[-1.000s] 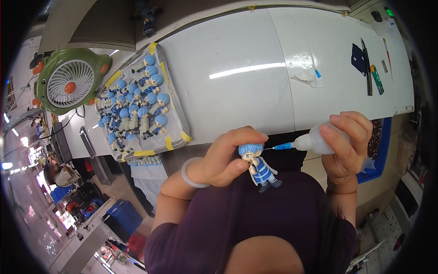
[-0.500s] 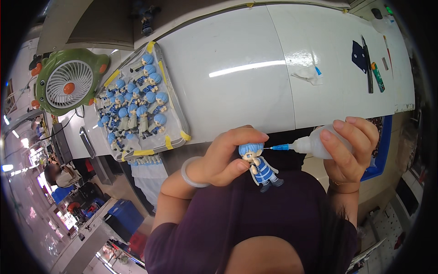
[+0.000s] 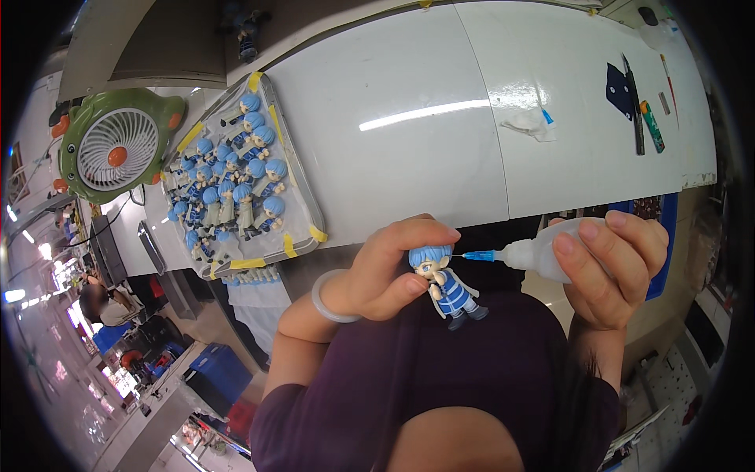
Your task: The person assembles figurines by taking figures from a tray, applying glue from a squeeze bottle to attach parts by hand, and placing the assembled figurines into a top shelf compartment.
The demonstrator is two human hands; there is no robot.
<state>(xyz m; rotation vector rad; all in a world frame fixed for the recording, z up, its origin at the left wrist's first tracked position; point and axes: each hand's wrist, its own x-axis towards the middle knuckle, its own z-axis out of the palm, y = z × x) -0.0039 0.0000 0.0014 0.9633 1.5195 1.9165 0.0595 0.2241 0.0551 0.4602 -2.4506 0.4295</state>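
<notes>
Between the thumb and fingers of my left hand (image 3: 384,271) is a small figurine (image 3: 450,289) with blue hair, a blue outfit with white lines, a pale cape and dark boots. My right hand (image 3: 609,267) is closed around a translucent white squeeze bottle (image 3: 543,250). The bottle lies sideways, its blue needle tip (image 3: 480,256) pointing left at the figurine's head. The thin needle end is at the side of the hair; whether it touches is too small to tell. Both hands are in front of the table's near edge.
To the left on the white table (image 3: 393,173), a tray (image 3: 321,228) edged with yellow tape bears several like figurines. A green animal-shaped fan (image 3: 169,114) stands beyond it. At the far right are a black pen-like tool (image 3: 634,110), a green-handled cutter (image 3: 652,126) and dark cloth (image 3: 618,93).
My right hand and the bottle have shifted slightly to the right, with the needle tip a little farther from the figurine's face. My left hand and the figurine are nearly still.
</notes>
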